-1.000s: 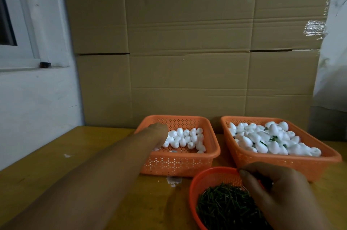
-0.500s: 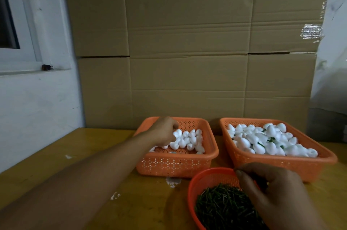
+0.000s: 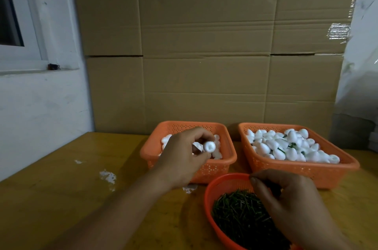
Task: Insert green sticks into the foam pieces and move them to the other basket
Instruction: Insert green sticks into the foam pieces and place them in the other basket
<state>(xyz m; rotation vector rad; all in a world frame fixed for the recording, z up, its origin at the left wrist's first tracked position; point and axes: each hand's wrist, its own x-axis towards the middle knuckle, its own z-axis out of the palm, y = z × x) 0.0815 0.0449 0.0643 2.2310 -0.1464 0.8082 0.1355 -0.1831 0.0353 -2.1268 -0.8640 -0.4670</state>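
Note:
My left hand (image 3: 184, 153) pinches a white foam piece (image 3: 270, 146) no — it pinches a white foam piece above the left orange basket (image 3: 227, 159), which holds several plain foam pieces. The right orange basket (image 3: 302, 170) is heaped with foam pieces (image 3: 286, 147), some showing green sticks. My right hand (image 3: 286, 202) hovers with curled fingers over the round orange bowl (image 3: 212, 190) of green sticks (image 3: 237, 213); whether a stick sits between its fingertips is hidden.
The baskets and bowl stand on a yellow wooden table (image 3: 61, 198) with white foam crumbs (image 3: 107, 176) on it. Stacked cardboard boxes (image 3: 204, 45) close off the back. A white wall and window frame (image 3: 30, 55) are at the left.
My left hand has drawn back from inside the left basket and lifted a foam piece above it. My right hand has stayed over the bowl of sticks.

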